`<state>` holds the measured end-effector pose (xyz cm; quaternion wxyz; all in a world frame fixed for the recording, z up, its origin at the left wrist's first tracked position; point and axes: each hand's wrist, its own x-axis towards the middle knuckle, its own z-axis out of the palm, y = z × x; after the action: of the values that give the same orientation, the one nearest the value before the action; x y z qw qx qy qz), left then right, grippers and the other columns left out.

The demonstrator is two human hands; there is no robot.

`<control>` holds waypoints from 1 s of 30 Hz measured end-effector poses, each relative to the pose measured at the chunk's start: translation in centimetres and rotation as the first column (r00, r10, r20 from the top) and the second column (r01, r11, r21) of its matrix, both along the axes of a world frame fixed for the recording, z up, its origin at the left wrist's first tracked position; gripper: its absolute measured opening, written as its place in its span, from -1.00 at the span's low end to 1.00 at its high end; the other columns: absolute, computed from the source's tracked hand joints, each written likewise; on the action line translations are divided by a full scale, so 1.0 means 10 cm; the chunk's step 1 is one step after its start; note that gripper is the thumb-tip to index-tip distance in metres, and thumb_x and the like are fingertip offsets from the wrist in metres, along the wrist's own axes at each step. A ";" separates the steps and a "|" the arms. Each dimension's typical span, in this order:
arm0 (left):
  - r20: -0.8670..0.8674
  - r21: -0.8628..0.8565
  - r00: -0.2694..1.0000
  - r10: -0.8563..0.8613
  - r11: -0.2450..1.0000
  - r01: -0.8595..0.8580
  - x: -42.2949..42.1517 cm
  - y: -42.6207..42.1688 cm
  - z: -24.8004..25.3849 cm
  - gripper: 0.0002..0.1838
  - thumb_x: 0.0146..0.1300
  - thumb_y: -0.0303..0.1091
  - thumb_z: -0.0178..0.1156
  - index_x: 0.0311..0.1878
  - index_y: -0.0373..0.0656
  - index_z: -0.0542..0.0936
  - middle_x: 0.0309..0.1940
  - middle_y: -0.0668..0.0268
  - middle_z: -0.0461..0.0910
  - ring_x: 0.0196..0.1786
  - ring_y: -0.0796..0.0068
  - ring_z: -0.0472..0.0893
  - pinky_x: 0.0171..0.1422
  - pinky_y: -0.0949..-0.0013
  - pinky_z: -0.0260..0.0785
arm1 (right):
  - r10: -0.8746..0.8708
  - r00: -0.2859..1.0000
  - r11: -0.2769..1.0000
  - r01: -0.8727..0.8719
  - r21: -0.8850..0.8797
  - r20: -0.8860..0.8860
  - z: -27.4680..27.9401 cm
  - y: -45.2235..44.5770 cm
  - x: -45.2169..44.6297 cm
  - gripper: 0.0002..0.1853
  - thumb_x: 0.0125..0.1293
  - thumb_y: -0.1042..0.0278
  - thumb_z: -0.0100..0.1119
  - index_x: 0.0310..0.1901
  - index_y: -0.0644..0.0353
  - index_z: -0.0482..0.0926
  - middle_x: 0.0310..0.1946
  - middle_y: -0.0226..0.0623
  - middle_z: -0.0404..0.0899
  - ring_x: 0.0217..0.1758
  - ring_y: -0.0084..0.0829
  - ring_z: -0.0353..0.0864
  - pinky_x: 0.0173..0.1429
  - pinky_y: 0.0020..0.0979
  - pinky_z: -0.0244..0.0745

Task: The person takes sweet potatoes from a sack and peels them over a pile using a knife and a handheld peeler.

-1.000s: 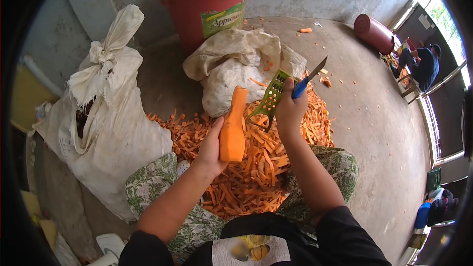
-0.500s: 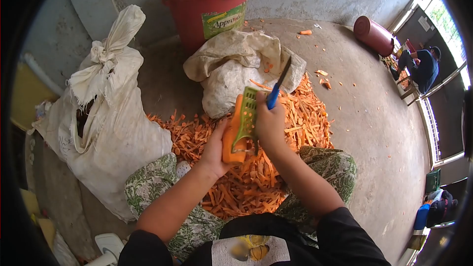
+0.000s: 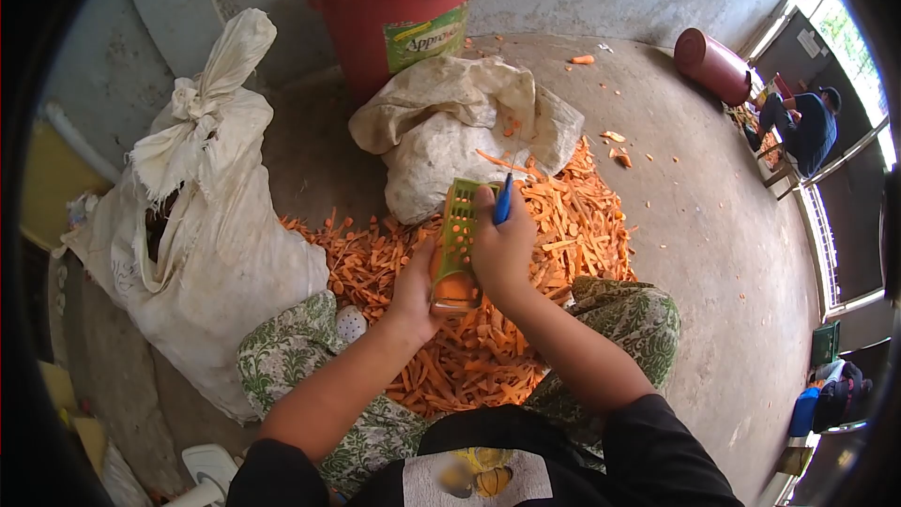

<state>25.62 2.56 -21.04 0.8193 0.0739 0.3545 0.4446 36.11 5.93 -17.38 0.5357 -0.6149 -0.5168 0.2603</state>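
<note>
My left hand is wrapped round a thick orange carrot, mostly hidden beneath a green peeler. In my right hand are the peeler, lying along the carrot, and a knife with a blue handle. The knife's handle sticks up past my thumb; its blade is hardly visible from this angle. Below both hands spreads a heap of carrot peelings between my legs. Just beyond the carrot slumps an open white sack with a few orange scraps on it.
A red bucket stands behind the open sack, against the wall. At left is a tied, bulging white sack. Scraps and a carrot piece lie on the floor. Far right, a seated person is beside a tipped red barrel.
The peeler has turned to lie flatter over the carrot, its face toward me. My right hand has rotated and shifted slightly down and left, swinging the knife's blade nearly out of sight.
</note>
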 end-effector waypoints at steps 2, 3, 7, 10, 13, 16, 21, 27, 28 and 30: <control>-0.018 0.046 1.000 0.006 0.999 -0.005 0.02 -0.01 -0.02 -0.63 0.36 -0.05 -0.21 0.01 -0.09 0.40 -0.22 0.34 0.54 -0.18 0.46 0.57 -0.13 0.37 0.48 | -0.007 0.999 1.000 0.008 -0.022 0.039 -0.04 0.04 0.03 -0.69 0.32 0.20 -0.03 -0.46 0.27 0.34 -0.74 -0.25 0.31 -0.69 -0.36 0.24 -0.53 -0.32 0.21; -0.057 0.074 0.998 -0.005 0.997 0.009 0.03 -0.01 -0.04 -0.61 0.36 -0.04 -0.22 0.01 -0.11 0.39 -0.24 0.30 0.54 -0.21 0.43 0.57 -0.17 0.34 0.49 | -0.020 0.996 0.999 0.024 -0.044 0.081 -0.07 0.08 0.07 -0.69 0.32 0.20 -0.03 -0.46 0.27 0.35 -0.73 -0.22 0.32 -0.69 -0.32 0.27 -0.52 -0.30 0.22; -0.156 0.004 0.968 -0.195 0.980 0.198 0.11 -0.21 0.01 -0.56 0.36 -0.01 -0.25 0.03 -0.18 0.35 -0.31 0.18 0.51 -0.31 0.32 0.59 -0.32 0.27 0.51 | -0.199 0.980 0.978 0.198 0.061 0.017 -0.22 0.45 0.37 -0.69 0.32 0.19 -0.03 -0.45 0.28 0.35 -0.71 -0.16 0.34 -0.67 -0.25 0.32 -0.51 -0.28 0.23; -0.162 0.062 0.964 -0.212 0.972 0.225 0.10 -0.23 0.09 -0.51 0.35 0.00 -0.26 0.04 -0.25 0.32 -0.35 0.14 0.50 -0.39 0.29 0.59 -0.43 0.28 0.50 | -0.339 0.933 0.938 0.325 0.117 0.123 -0.23 0.59 0.61 -0.68 0.32 0.17 -0.04 -0.45 0.28 0.34 -0.70 -0.16 0.33 -0.66 -0.27 0.28 -0.50 -0.30 0.22; -0.157 0.120 0.963 -0.221 0.963 0.240 0.07 -0.16 0.12 -0.50 0.35 0.00 -0.25 0.04 -0.28 0.32 -0.35 0.14 0.50 -0.41 0.31 0.59 -0.45 0.32 0.49 | -0.375 0.925 0.912 0.357 0.202 0.057 -0.18 0.63 0.67 -0.67 0.32 0.17 -0.04 -0.45 0.28 0.35 -0.71 -0.18 0.31 -0.68 -0.29 0.25 -0.52 -0.31 0.20; -0.184 0.150 0.960 -0.210 0.959 0.239 0.08 -0.13 0.19 -0.50 0.35 0.00 -0.25 0.04 -0.29 0.33 -0.36 0.15 0.51 -0.42 0.33 0.59 -0.45 0.34 0.49 | -0.397 0.917 0.904 0.383 0.189 0.041 -0.16 0.68 0.75 -0.67 0.33 0.19 -0.04 -0.48 0.28 0.34 -0.72 -0.22 0.30 -0.68 -0.35 0.24 -0.53 -0.31 0.18; -0.180 0.175 0.961 -0.211 0.954 0.243 0.06 -0.10 0.26 -0.51 0.35 -0.02 -0.24 0.04 -0.28 0.34 -0.37 0.15 0.51 -0.44 0.35 0.58 -0.41 0.36 0.49 | -0.419 0.907 0.900 0.408 0.156 0.049 -0.08 0.67 0.79 -0.68 0.33 0.20 -0.06 -0.46 0.29 0.37 -0.72 -0.24 0.33 -0.66 -0.39 0.28 -0.52 -0.32 0.19; -0.218 0.215 0.960 -0.176 0.951 0.223 -0.07 -0.19 0.34 -0.56 0.35 -0.05 -0.18 0.06 -0.22 0.34 -0.25 0.18 0.50 -0.30 0.37 0.58 -0.30 0.32 0.50 | -0.540 0.691 0.773 0.633 0.042 -0.481 -0.14 0.96 1.56 -0.71 0.31 0.23 -0.05 -0.42 0.32 0.44 -0.66 -0.31 0.40 -0.61 -0.49 0.34 -0.49 -0.38 0.23; -0.136 0.193 0.975 -0.179 0.960 0.203 -0.11 -0.19 0.32 -0.56 0.34 -0.08 -0.13 0.12 -0.20 0.30 -0.21 0.21 0.49 -0.25 0.41 0.56 -0.21 0.36 0.48 | -0.539 0.691 0.772 0.634 0.044 -0.482 -0.13 0.95 1.52 -0.71 0.31 0.23 -0.05 -0.42 0.32 0.44 -0.66 -0.31 0.40 -0.61 -0.49 0.34 -0.49 -0.38 0.23; -0.048 0.174 0.984 -0.170 0.969 0.176 -0.14 -0.16 0.29 -0.53 0.32 -0.11 -0.08 0.19 -0.18 0.26 -0.16 0.25 0.47 -0.20 0.46 0.54 -0.13 0.40 0.46 | -0.494 0.821 0.841 0.534 0.082 -0.286 -0.16 0.88 1.32 -0.69 0.32 0.22 -0.05 -0.42 0.32 0.45 -0.66 -0.40 0.38 -0.61 -0.56 0.31 -0.51 -0.41 0.21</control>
<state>24.20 0.96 -18.10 0.8391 0.1846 0.3192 0.3999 49.35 14.70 -18.95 0.6947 -0.6486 -0.2773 0.1405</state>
